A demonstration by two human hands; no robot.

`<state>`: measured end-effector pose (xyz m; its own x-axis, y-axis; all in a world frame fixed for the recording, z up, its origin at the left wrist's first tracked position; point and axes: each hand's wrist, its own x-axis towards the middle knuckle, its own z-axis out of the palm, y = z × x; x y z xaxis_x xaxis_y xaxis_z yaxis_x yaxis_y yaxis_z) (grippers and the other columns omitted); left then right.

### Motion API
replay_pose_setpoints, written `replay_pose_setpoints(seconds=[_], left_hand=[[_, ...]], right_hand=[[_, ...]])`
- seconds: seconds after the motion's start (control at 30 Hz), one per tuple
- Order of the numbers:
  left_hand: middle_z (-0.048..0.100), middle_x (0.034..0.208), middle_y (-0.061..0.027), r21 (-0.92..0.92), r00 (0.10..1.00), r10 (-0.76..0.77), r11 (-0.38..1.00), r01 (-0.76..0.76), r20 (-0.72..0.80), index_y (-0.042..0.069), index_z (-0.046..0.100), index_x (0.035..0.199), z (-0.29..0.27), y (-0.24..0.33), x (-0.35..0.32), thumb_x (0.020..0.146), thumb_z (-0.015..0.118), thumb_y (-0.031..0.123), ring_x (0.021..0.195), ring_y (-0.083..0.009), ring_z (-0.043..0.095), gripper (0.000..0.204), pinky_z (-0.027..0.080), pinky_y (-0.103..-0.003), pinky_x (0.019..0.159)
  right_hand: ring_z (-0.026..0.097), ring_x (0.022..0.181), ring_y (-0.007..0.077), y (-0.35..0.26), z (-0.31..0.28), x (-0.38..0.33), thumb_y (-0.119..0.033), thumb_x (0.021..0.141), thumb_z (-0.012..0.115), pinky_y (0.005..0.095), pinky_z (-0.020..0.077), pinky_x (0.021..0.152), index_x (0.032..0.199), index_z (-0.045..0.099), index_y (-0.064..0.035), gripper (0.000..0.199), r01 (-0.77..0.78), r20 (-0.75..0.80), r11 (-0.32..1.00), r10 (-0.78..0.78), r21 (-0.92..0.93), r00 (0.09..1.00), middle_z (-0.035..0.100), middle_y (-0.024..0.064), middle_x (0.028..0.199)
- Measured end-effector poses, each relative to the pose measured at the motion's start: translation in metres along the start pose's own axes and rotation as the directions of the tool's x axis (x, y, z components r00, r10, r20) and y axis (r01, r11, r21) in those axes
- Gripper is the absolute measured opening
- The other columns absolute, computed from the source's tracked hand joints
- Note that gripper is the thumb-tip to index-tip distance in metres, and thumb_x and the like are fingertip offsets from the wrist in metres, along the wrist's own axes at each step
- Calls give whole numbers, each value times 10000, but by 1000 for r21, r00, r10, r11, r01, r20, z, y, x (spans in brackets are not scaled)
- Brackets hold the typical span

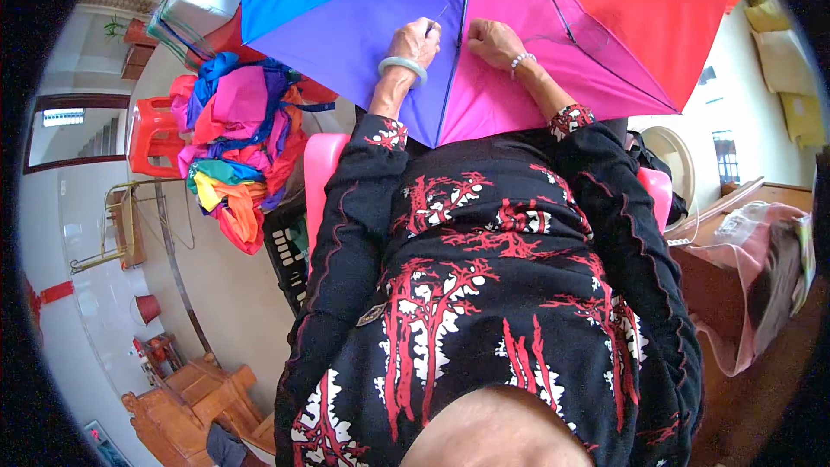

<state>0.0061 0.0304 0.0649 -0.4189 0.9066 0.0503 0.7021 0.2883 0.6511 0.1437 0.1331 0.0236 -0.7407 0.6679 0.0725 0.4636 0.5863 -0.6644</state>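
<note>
An umbrella canopy with blue, purple, pink, red and orange panels spreads over my lap, its dark ribs facing up. My left hand, wearing a pale bangle, is closed over the purple panel. A thin needle-like sliver sticks out from its fingertips. Just across the middle rib, my right hand, with a beaded bracelet, rests closed on the pink panel. Whatever its curled fingers hold is hidden. A loose tangle of fine dark thread seems to lie on the pink cloth to the right.
On a red plastic stool at left, multicoloured cloth is heaped. A black crate stands beside my pink chair. Wooden furniture is at lower left. At right, a draped cloth lies over a wooden surface.
</note>
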Motion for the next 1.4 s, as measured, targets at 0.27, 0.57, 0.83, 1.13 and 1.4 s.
replay_pose_setpoints(seconds=[0.27,0.57,0.83,1.13,1.4], left_hand=[[612,707,-143,-74,997,-60,996,57,-44,37,596,840,1,1,-1,755,510,237,703,-269,606,234,465,-347,667],[593,881,-189,197,999,14,980,-20,35,33,581,930,23,-7,4,623,620,278,829,-298,577,395,452,-350,751],[576,932,-202,321,995,-79,946,54,67,30,575,948,20,6,0,616,621,262,882,-317,558,408,440,-361,778],[599,866,-182,103,991,-2,995,-12,131,37,571,972,14,-1,2,692,579,349,825,-306,578,420,443,-354,728],[615,770,-128,184,992,86,978,-101,88,113,587,963,0,1,-5,723,557,406,768,-283,593,380,448,-348,661]], right_hand=[[582,739,293,5,2,-3,-221,697,576,388,461,661,850,567,-71,215,28,-69,999,-27,25,997,601,143,757],[568,758,338,-7,10,-1,-257,723,512,433,447,666,831,544,-64,224,-36,-57,977,24,-212,998,586,167,754],[561,744,359,-3,12,-1,-242,719,487,440,443,645,831,547,-65,218,13,-81,995,-21,-98,997,571,197,731],[572,752,334,8,9,6,-208,718,495,415,451,663,825,576,-47,210,54,-70,999,-53,3,996,587,188,757],[572,653,250,14,11,5,-166,730,503,365,445,614,810,574,-27,175,60,-73,998,-57,36,996,591,139,705]])
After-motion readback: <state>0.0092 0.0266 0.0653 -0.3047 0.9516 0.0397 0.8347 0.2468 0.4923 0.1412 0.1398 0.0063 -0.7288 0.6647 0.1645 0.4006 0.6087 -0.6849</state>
